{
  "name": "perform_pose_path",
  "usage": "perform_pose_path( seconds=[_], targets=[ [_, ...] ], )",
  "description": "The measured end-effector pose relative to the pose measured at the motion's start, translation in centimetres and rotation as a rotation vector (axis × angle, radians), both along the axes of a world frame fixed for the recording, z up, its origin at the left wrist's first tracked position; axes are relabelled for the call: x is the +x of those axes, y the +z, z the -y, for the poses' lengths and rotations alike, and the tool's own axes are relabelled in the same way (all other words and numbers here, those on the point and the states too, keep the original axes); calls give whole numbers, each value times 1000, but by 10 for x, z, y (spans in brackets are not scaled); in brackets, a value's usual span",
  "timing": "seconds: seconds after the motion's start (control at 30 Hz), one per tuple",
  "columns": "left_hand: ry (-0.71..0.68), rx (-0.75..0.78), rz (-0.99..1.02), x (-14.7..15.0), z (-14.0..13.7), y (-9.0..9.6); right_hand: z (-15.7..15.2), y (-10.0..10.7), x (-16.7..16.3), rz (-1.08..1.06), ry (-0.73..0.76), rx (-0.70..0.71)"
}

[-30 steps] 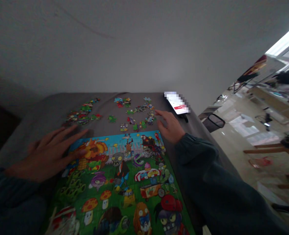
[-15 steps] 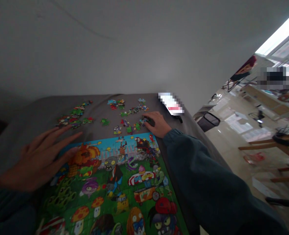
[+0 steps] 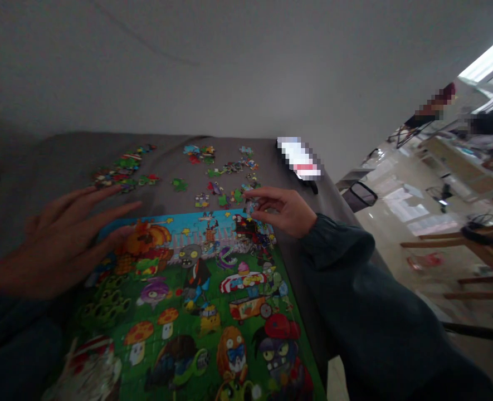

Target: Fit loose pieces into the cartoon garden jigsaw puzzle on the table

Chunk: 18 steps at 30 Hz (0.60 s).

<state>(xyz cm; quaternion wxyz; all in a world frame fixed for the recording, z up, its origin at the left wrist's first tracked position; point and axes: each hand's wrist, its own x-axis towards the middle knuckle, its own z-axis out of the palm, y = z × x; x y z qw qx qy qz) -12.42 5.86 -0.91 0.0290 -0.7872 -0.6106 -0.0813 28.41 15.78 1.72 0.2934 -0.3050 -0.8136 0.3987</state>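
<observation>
A large cartoon jigsaw puzzle (image 3: 196,312) with a blue sky strip along its far edge lies in front of me. My right hand (image 3: 288,211) is closed at the puzzle's far right corner, pinching a small puzzle piece (image 3: 251,207) between thumb and fingers. Part of that corner is covered by the hand. My left hand (image 3: 71,234), slightly blurred, hovers or rests over the far left corner with its fingers spread; nothing is in it. Just beyond its fingertips lies a heap of loose puzzle pieces (image 3: 123,172).
More loose pieces (image 3: 233,167) are scattered beyond the puzzle, a lone green piece (image 3: 180,184) among them. A lit phone (image 3: 298,159) stands at the right on the grey cloth (image 3: 171,203). Behind rises a pale wall (image 3: 229,83). Wooden furniture (image 3: 459,239) appears at the right.
My right hand has lifted a puzzle piece from among the loose ones and drawn it to the puzzle's far right corner. My left hand stays over the left corner. The view has tilted slightly.
</observation>
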Motion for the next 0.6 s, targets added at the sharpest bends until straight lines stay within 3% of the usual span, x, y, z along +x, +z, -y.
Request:
perform_pose_path(
  seconds=[0.33,0.5,0.6],
  targets=[
    [-55,73,61,1,-1,-10,27,1,-23,120,118,2],
    [-63,61,43,-1,-1,-12,27,-5,-24,26,117,-48],
    [-58,65,40,1,-1,-12,26,-6,-25,-11,99,-4]
  ],
)
